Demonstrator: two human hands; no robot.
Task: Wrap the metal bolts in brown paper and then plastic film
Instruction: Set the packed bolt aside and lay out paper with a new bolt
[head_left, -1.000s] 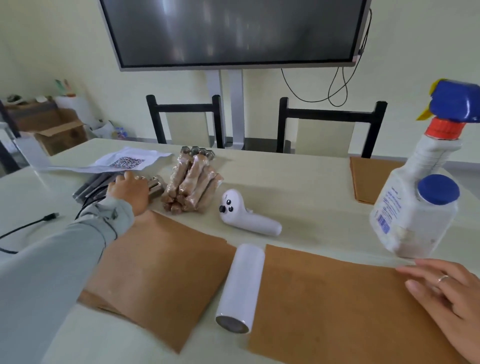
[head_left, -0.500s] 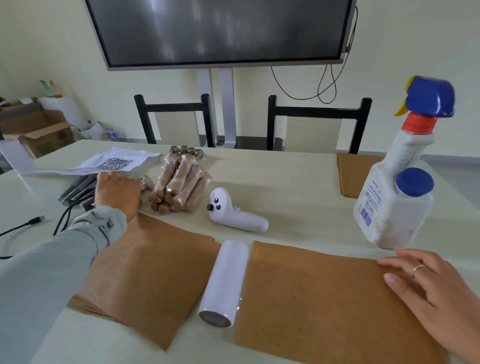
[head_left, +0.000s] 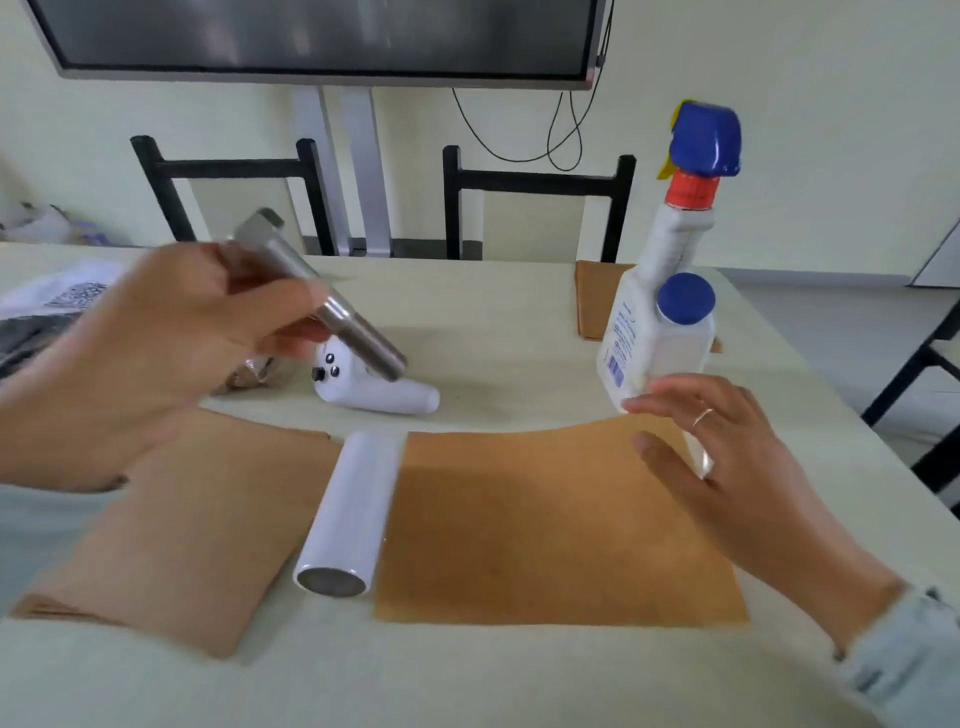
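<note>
Bolt (head_left: 317, 293): 1 long, smooth, silver-grey metal piece with a wider hexagonal head at its far end, held in the air above the table (head_left: 493, 322) and tilted, head up and away, shank slanting down toward the right. The left hand (head_left: 156, 353) grips it around the middle, fingers and thumb curled round the shank; motion blur softens its edges. Its lower end hangs over a white handheld controller (head_left: 379, 395) lying on the table. Below and to the right, a single brown paper sheet (head_left: 545, 525) lies flat, and the right hand (head_left: 727, 467) hovers over its right side with fingers straight and slightly spread, a ring on 1 finger. A white roll of plastic film (head_left: 348, 514) lies between that sheet and a stack of brown paper (head_left: 187, 530) on the left. A white spray bottle (head_left: 665, 291) with a blue trigger stands behind the right hand.
</note>
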